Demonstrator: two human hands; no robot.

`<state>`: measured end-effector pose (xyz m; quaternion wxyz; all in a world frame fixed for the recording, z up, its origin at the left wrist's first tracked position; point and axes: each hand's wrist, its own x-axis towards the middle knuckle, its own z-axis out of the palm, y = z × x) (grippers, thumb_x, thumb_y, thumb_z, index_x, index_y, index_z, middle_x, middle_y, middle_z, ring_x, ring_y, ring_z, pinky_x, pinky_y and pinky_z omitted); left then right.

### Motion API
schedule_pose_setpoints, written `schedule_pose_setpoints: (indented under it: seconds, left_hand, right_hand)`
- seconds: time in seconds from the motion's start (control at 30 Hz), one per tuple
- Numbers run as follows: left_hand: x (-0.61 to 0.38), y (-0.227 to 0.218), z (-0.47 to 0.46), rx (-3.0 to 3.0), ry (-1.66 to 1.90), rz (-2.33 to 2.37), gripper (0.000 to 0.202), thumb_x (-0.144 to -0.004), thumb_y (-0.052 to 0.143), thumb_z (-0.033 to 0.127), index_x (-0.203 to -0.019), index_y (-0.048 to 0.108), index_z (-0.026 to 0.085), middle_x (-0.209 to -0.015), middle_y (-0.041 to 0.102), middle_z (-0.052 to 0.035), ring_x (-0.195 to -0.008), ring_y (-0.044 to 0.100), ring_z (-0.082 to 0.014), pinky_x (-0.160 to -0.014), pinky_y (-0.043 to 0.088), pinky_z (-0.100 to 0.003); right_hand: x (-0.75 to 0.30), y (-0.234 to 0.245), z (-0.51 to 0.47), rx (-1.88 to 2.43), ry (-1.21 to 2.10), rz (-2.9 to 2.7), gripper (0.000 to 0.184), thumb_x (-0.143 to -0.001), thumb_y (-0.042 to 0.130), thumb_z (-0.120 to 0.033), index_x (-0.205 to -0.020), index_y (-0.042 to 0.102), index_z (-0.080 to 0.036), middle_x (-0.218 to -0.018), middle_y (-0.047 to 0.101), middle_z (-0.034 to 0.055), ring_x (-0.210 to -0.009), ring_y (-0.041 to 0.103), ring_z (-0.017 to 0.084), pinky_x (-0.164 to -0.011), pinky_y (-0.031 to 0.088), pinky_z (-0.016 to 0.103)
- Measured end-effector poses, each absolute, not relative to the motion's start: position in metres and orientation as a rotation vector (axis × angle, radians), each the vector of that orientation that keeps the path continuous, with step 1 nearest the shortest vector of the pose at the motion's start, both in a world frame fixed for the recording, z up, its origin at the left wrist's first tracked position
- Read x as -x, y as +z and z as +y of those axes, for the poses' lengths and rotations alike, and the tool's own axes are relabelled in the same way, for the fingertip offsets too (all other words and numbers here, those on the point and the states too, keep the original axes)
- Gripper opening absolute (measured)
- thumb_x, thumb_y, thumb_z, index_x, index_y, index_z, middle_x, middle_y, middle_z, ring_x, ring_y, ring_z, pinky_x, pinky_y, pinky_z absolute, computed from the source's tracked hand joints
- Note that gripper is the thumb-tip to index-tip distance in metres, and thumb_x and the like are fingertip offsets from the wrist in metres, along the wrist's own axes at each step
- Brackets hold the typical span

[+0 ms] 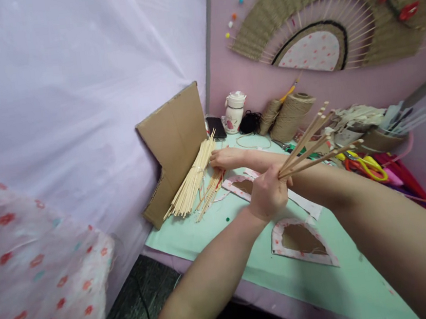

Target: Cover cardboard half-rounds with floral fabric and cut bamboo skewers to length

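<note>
My left hand (269,194) is closed around several wooden sticks (307,140), which fan out upward to the right. Behind it, my right arm crosses to the left. My right hand (228,158) has its fingers curled down on the upper ends of a small pile of loose thin sticks (208,195); its fingertips are partly hidden. Beside that pile lies a large tied bundle of thin sticks (190,183). A half-round cardboard piece edged with flowered fabric (302,239) lies in front of my hands. Another such piece (243,187) is partly covered by my left hand.
A bent cardboard sheet (176,133) leans on the left behind the bundle. At the back stand a white bottle (235,110), black yarn (250,122) and twine spools (291,116). Yellow scissors (371,167) lie at right. A woven fan (297,25) hangs on the wall.
</note>
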<state>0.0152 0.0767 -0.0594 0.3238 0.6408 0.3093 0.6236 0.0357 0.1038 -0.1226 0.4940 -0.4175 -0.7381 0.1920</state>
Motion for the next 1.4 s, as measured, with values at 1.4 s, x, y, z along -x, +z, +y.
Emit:
schedule_pose_setpoints:
  seconds: [1.4]
  left_hand:
    - [-0.015, -0.055, 0.096, -0.589, 0.812, 0.53, 0.009, -0.086, 0.054, 0.013, -0.087, 0.062, 0.009, -0.072, 0.067, -0.007, -0.061, 0.065, -0.0142, -0.065, 0.054, -0.029]
  right_hand:
    - [-0.176, -0.056, 0.056, 0.708, -0.438, -2.149, 0.018, -0.09, 0.048, -0.01, -0.094, 0.063, -0.02, -0.101, 0.07, 0.0108, -0.098, 0.064, 0.021, -0.079, 0.055, 0.037]
